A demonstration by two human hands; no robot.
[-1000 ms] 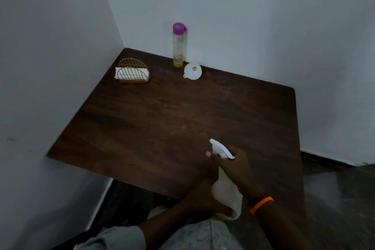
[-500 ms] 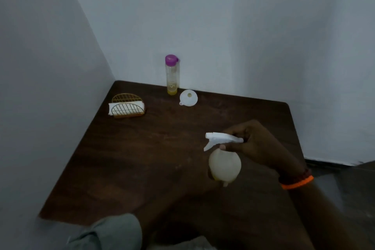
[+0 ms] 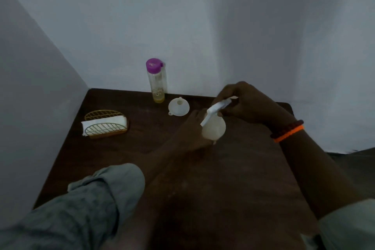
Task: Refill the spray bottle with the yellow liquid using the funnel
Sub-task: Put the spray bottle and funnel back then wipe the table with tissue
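Observation:
A round white spray bottle [image 3: 214, 128] is held over the middle of the dark wooden table [image 3: 142, 148]. My right hand [image 3: 247, 103] grips its white trigger head from above. My left hand [image 3: 192, 128] lies against the bottle's left side; the dim light hides how its fingers lie. A clear bottle with a purple cap [image 3: 156, 81] stands at the back by the wall, with a little yellow liquid in its bottom. A white funnel [image 3: 179, 107] lies on the table just right of it, apart from both hands.
A gold wire holder with white napkins [image 3: 105, 125] sits at the table's back left. White walls close the table in at the left and back. The floor drops away past the right edge.
Both hands carried the spray bottle from the near table edge up and toward the back, closer to the funnel. The camera tilted up.

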